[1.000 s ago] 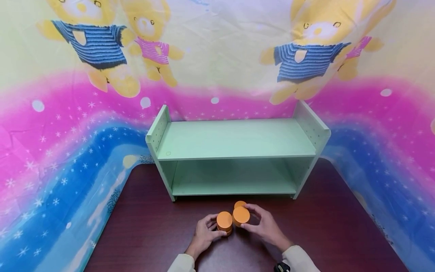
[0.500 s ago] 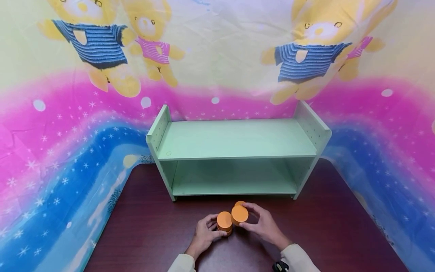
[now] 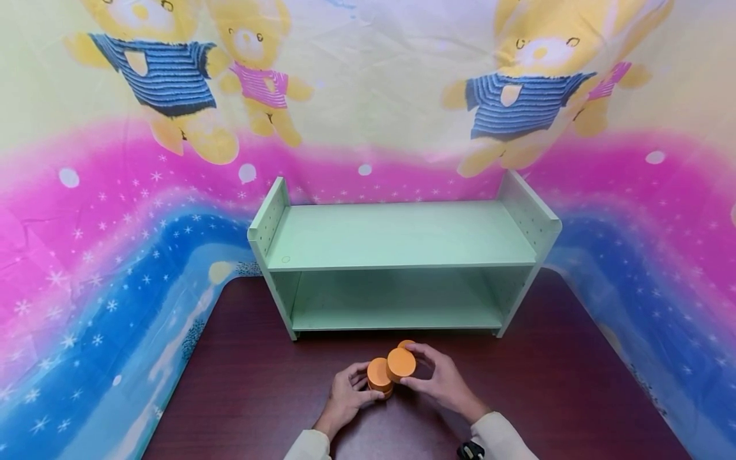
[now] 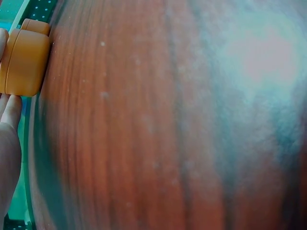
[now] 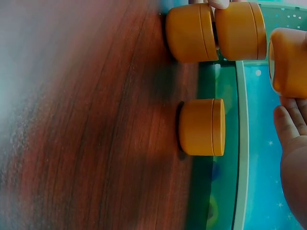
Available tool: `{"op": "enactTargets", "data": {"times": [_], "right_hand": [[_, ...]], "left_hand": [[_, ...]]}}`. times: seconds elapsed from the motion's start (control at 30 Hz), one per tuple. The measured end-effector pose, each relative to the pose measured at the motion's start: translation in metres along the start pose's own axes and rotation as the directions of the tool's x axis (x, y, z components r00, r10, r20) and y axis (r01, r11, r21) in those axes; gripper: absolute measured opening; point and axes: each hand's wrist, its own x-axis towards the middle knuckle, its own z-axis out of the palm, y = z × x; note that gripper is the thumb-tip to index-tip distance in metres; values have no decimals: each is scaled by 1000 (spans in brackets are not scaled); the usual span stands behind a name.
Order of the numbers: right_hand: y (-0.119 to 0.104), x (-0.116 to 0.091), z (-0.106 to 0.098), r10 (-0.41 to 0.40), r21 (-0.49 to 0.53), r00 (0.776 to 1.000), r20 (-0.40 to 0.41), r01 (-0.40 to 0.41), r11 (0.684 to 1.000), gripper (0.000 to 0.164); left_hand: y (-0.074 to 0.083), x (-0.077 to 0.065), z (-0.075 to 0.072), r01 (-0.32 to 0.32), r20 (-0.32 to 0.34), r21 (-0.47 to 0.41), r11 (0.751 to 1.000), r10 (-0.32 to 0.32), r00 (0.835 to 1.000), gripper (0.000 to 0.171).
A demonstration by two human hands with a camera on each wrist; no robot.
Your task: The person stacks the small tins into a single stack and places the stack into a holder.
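Observation:
Two round orange lidded jars stand one on top of the other, the lower jar [image 5: 191,33] on the table and the upper jar [image 3: 377,372] resting on it. My left hand [image 3: 347,397] holds this stack from the left, thumb in front and fingers behind. My right hand [image 3: 447,382] grips another orange jar [image 3: 401,363] by its side. In the right wrist view that jar is raised above the level of the stack, slightly to its right. One more orange jar [image 5: 201,127] stands alone on the table, mostly hidden behind the held jar in the head view.
A pale green two-tier shelf [image 3: 397,263] stands behind the jars on the dark red-brown wooden table [image 3: 241,377]. A cloth printed with bears [image 3: 368,89] hangs round the back and sides. A black wristband [image 3: 471,450] is at the right sleeve.
My right hand has carried its jar a little to the left, so it now overlaps the top of the stack in the head view. The left hand and stack stay put.

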Motion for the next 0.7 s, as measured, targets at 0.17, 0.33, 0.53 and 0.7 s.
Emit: {"op": "enactTargets", "data": {"times": [0.17, 0.33, 0.53, 0.7], "right_hand": [[0, 1, 2, 14, 11, 1000, 9, -14, 1000, 56], [0, 2, 4, 22, 11, 1000, 17, -23, 1000, 57], [-1, 2, 5, -24, -25, 1000, 16, 24, 999, 57], [-1, 2, 6, -44, -47, 999, 18, 45, 998, 57]], "left_hand": [[-2, 0, 0, -9, 0, -2, 1000, 9, 1000, 60], [-2, 0, 0, -22, 3, -7, 1000, 22, 1000, 60], [-1, 0, 0, -36, 13, -48, 998, 37, 999, 61], [-1, -1, 0, -34, 16, -77, 996, 36, 999, 62]]}}
